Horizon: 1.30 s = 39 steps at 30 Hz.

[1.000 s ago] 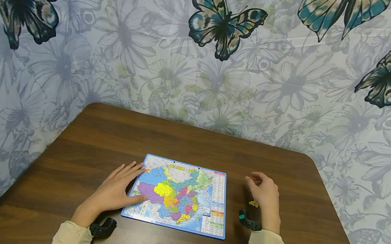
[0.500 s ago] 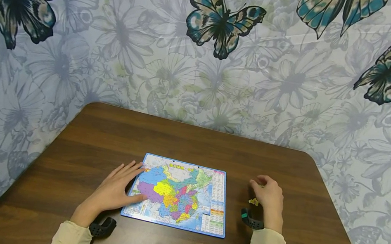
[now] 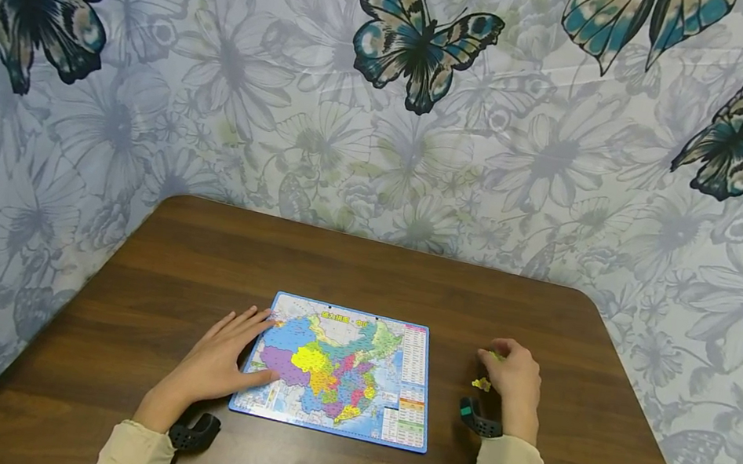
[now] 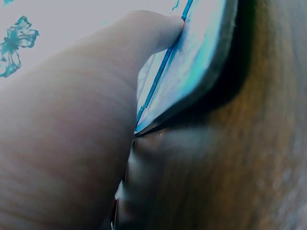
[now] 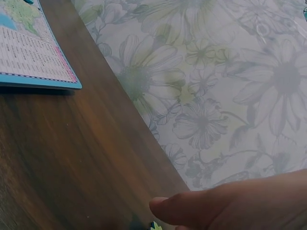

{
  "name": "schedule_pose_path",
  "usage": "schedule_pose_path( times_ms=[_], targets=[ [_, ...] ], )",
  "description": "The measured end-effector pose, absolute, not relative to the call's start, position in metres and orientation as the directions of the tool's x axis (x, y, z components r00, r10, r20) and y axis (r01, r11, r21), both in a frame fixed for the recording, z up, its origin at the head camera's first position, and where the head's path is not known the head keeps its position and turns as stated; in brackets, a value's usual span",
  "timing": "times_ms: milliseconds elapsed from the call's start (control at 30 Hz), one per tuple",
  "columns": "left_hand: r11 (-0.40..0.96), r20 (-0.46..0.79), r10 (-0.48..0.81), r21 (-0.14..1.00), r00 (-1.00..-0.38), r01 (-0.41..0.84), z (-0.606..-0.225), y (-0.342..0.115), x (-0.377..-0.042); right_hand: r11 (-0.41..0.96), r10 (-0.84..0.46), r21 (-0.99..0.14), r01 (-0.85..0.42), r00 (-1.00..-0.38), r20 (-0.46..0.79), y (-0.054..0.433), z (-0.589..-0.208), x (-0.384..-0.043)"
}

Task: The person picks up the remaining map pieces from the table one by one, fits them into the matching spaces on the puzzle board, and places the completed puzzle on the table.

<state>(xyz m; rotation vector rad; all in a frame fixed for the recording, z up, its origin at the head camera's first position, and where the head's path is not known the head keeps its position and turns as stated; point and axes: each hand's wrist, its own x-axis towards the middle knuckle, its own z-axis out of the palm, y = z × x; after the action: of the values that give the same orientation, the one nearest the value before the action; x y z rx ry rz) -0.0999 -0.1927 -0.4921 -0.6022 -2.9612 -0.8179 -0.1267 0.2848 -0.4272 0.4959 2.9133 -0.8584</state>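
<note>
A map puzzle board (image 3: 412,387) with a blue rim and many-coloured regions lies flat on the table. My left hand (image 3: 213,364) rests across its left side, fingers spread and thumb over the lower left part. The left wrist view shows the thumb (image 4: 160,31) touching the board's surface near its edge. Right of the board, my right hand (image 3: 514,375) is curled, pinching a small green puzzle piece (image 3: 499,355) between thumb and fingers. Most of that piece is hidden; a yellow-green bit shows under the thumb in the right wrist view. A yellow puzzle piece (image 3: 482,384) lies beside this hand.
The brown wooden table (image 3: 367,263) has rounded far corners and meets a wall covering (image 3: 551,170) printed with flowers and butterflies. Black bands with camera housings (image 3: 195,433) sit at both wrists.
My right hand has shifted slightly right and toward me, its fingers closing, and a green piece now shows between them. The left hand and the board stay put.
</note>
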Motion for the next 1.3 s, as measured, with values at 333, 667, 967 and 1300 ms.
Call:
schedule_pose_path(
  times_ms=[333, 667, 967, 1300],
  targets=[
    [0.789, 0.113, 0.360, 0.492, -0.926, 0.367, -0.4931, -0.1931, -0.1007, 0.787, 0.304, -0.510, 0.345, -0.938, -0.166, 0.2931, -0.4288, -0.1248],
    [0.788, 0.112, 0.362, 0.493, -0.925, 0.368, -0.4929, -0.1927, -0.1005, 0.793, 0.301, -0.508, 0.336, -0.941, -0.153, 0.2932, -0.4342, -0.1256],
    [0.788, 0.112, 0.362, 0.494, -0.925, 0.368, -0.4926, -0.1928, -0.1001, 0.806, 0.245, -0.529, 0.265, -0.963, -0.110, 0.2912, -0.4354, -0.1283],
    [0.786, 0.115, 0.364, 0.495, -0.924, 0.371, -0.4935, -0.1931, -0.1008, 0.769, 0.343, -0.509, 0.387, -0.921, -0.182, 0.2927, -0.4326, -0.1239]
  ],
)
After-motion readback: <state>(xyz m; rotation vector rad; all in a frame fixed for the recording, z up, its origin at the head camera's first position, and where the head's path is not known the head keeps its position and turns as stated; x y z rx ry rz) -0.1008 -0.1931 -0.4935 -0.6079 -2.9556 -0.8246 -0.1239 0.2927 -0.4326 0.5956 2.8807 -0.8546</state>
